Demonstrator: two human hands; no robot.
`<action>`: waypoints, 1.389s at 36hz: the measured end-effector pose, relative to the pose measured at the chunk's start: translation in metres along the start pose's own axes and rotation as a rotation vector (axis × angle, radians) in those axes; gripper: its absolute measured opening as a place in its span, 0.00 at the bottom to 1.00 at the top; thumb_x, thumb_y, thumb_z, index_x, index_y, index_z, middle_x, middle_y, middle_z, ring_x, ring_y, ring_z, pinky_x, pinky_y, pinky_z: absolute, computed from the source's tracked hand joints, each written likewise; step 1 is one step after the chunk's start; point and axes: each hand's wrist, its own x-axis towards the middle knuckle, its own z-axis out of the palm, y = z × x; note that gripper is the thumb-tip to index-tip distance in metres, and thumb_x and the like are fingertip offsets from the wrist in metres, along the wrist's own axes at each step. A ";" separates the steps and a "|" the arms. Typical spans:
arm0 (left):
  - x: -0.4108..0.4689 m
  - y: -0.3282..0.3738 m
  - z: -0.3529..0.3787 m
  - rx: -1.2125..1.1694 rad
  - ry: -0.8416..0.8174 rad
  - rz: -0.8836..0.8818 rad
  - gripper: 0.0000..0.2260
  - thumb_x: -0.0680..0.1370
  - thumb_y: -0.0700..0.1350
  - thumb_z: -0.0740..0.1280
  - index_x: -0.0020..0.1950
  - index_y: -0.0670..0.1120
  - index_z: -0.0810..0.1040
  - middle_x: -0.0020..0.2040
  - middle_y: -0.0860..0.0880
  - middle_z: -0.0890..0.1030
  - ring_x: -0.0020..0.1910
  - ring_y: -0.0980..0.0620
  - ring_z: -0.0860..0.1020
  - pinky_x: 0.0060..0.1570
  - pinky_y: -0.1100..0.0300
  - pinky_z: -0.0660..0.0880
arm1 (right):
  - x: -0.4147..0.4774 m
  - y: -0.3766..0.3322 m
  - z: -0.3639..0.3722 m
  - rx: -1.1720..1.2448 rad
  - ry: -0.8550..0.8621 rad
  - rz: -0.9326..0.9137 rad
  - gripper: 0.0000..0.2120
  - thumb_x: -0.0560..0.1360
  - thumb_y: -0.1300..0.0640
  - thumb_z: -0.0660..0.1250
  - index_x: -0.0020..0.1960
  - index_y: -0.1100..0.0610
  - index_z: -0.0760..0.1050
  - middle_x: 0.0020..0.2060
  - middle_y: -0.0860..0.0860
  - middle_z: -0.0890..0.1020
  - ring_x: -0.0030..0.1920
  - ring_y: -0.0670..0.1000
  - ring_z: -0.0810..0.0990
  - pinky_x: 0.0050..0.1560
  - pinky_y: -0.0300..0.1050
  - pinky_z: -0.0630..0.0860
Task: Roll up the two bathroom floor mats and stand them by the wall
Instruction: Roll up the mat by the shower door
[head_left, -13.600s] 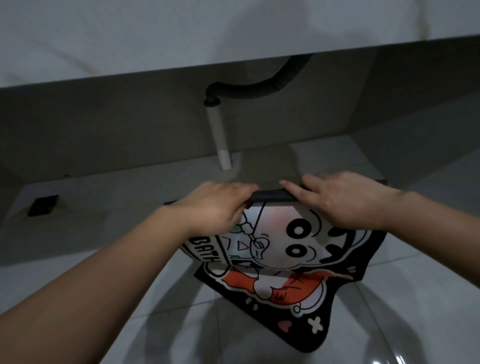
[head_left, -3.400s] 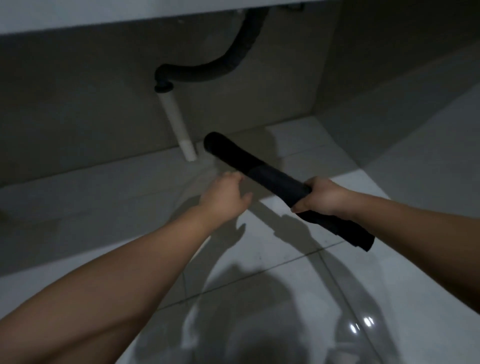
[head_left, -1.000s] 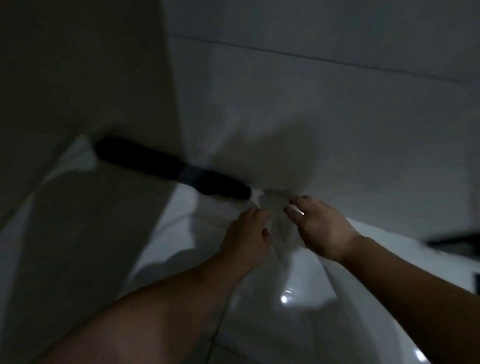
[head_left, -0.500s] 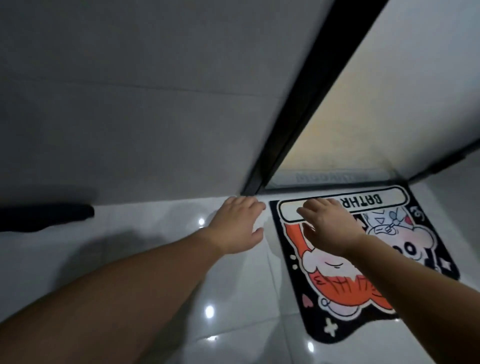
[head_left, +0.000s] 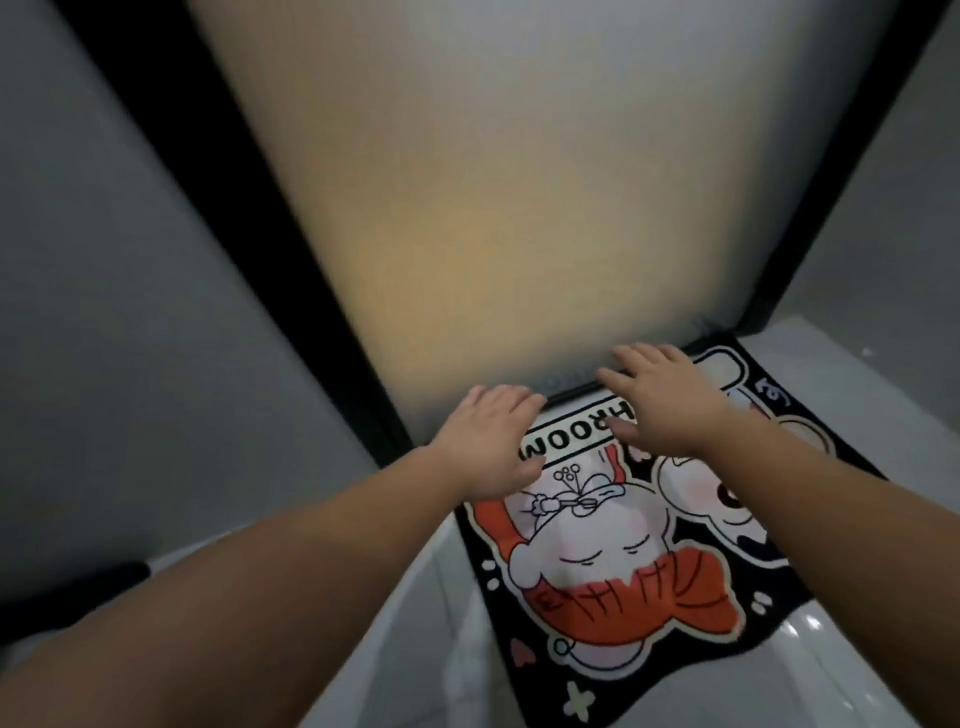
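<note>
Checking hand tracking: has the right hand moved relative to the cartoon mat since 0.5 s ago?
Yes. The right hand has gone forward along the cartoon mat to its far edge by the frosted door; before, it hovered over the label strip.

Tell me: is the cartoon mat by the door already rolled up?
No: the cartoon mat lies flat on the floor, its picture fully showing, with both open hands, left hand and right hand, at its far edge.

Both bare forearms reach forward and slightly inward. The left hand (head_left: 491, 441) is palm down with its fingers (head_left: 511, 402) spread flat and loose, not gripping anything. The right hand (head_left: 662, 397) sits just beside it and a bit further forward, palm down too, fingers splayed wide, thumb pointing toward the left hand.
</note>
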 end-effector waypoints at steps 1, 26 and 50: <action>0.011 0.013 -0.005 0.009 -0.027 -0.001 0.31 0.75 0.58 0.61 0.73 0.46 0.59 0.72 0.46 0.64 0.71 0.48 0.59 0.70 0.51 0.52 | -0.005 0.015 0.005 0.056 -0.003 0.057 0.33 0.73 0.37 0.56 0.73 0.50 0.57 0.73 0.57 0.59 0.72 0.56 0.56 0.71 0.55 0.54; 0.196 0.136 0.112 -0.042 -0.241 0.465 0.33 0.77 0.57 0.57 0.76 0.50 0.46 0.77 0.47 0.51 0.75 0.49 0.50 0.73 0.49 0.47 | -0.170 0.150 0.081 0.154 -0.321 0.762 0.34 0.73 0.43 0.61 0.74 0.53 0.53 0.74 0.60 0.56 0.71 0.60 0.58 0.69 0.59 0.58; 0.215 0.156 0.116 -0.129 -0.131 0.353 0.31 0.75 0.44 0.61 0.76 0.48 0.51 0.76 0.45 0.56 0.74 0.48 0.52 0.73 0.49 0.48 | -0.153 0.190 0.204 0.584 -0.464 0.984 0.33 0.74 0.50 0.64 0.70 0.64 0.54 0.65 0.63 0.64 0.64 0.63 0.66 0.63 0.58 0.67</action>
